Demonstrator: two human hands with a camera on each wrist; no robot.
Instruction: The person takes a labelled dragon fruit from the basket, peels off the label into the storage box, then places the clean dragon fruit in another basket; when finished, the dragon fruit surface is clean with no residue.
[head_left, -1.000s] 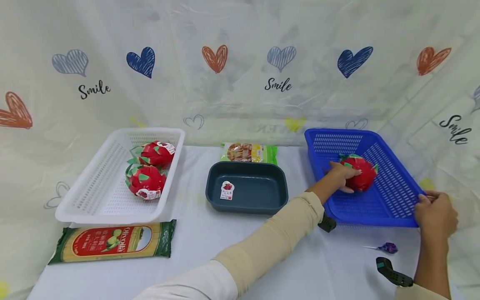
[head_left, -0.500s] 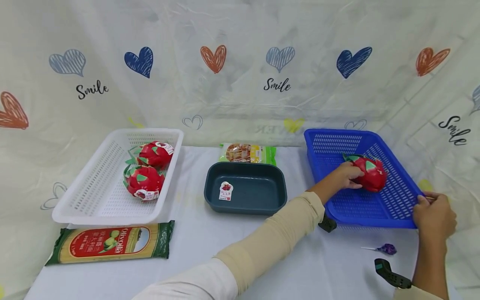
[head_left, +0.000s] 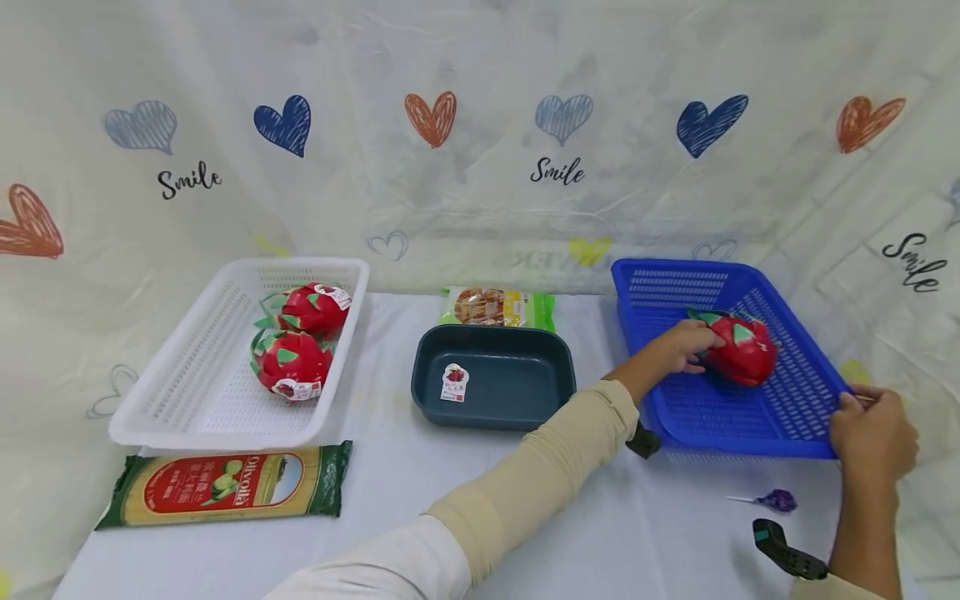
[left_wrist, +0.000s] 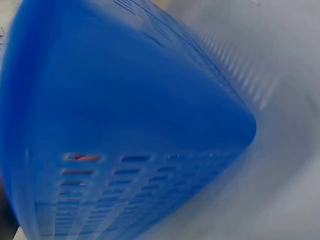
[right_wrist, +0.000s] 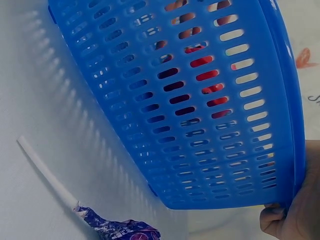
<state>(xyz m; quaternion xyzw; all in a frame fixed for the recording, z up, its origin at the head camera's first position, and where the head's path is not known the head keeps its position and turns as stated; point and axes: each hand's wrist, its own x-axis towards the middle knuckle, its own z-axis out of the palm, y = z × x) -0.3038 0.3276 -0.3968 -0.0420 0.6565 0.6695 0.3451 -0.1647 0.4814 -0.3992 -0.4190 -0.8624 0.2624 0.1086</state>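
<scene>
A red dragon fruit (head_left: 744, 353) with green leaf tips lies in the blue plastic basket (head_left: 750, 425) at the right of the head view. My left hand (head_left: 686, 343) reaches over the basket's left rim, thumb and fingers at the fruit's left side, apparently not wrapped round it. At the near right corner, my right hand (head_left: 873, 433) grips the basket rim, thumb on top. In the left wrist view the basket wall (left_wrist: 125, 100) hides that hand; the right wrist view shows red fruit (right_wrist: 207, 75) through the slots. Two more dragon fruits (head_left: 292, 363) sit in the white basket (head_left: 187, 437).
A dark teal dish (head_left: 517, 379) with a fruit sticker stands mid-table, a green-edged food packet (head_left: 495, 307) behind it. A spaghetti pack (head_left: 232, 487) lies before the white basket. A purple-wrapped lollipop (head_left: 777, 500) lies just in front of the blue basket.
In the blue basket, the dragon fruit has turned and shifted right since a second ago. Over the last half second my left hand has drawn slightly left. My right hand keeps its place.
</scene>
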